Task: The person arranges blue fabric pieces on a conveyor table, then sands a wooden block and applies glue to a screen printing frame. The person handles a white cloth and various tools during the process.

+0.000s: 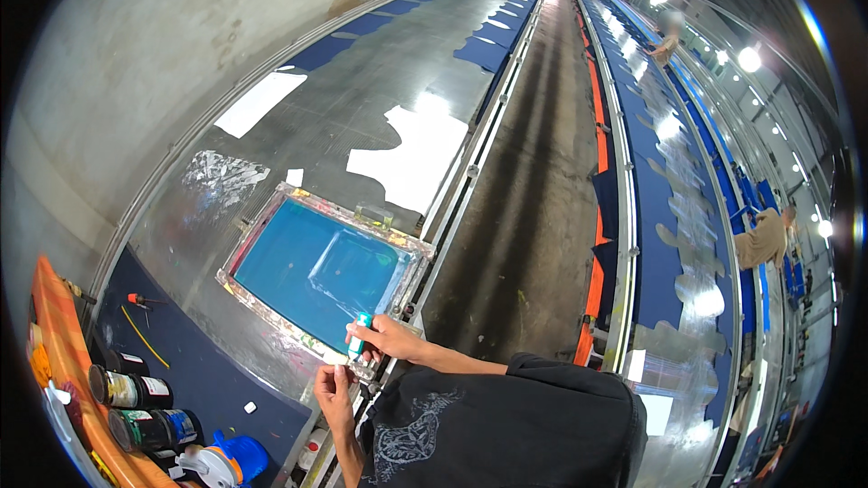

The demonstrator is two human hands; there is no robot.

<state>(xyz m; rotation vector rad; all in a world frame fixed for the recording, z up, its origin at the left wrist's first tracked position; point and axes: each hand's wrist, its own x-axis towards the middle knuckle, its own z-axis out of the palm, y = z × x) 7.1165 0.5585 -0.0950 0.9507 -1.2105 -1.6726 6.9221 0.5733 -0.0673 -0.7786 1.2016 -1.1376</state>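
One view only, from the head. Right hand (389, 339) clamped around a small teal-capped tube (360, 330), tip down on the near rim of the screen frame (362, 217), at the near right edge of the long table (362, 99). Left hand (333, 390) just below, off the frame, fingertips pinched together; cannot tell whether on anything. Judged as mid-way: frame already laid flat with its blue mesh spread, near rim being worked, far rim untouched.

Three dark jars (127, 389) on their sides at the table's near left corner, each with a white band label, print too small to tell. Blue-capped bottle (226, 461) just beside them. Two white sheets (416, 154) beyond the frame, unmarked. Dark blue cloth pieces (484, 45) in a row along the far right edge.
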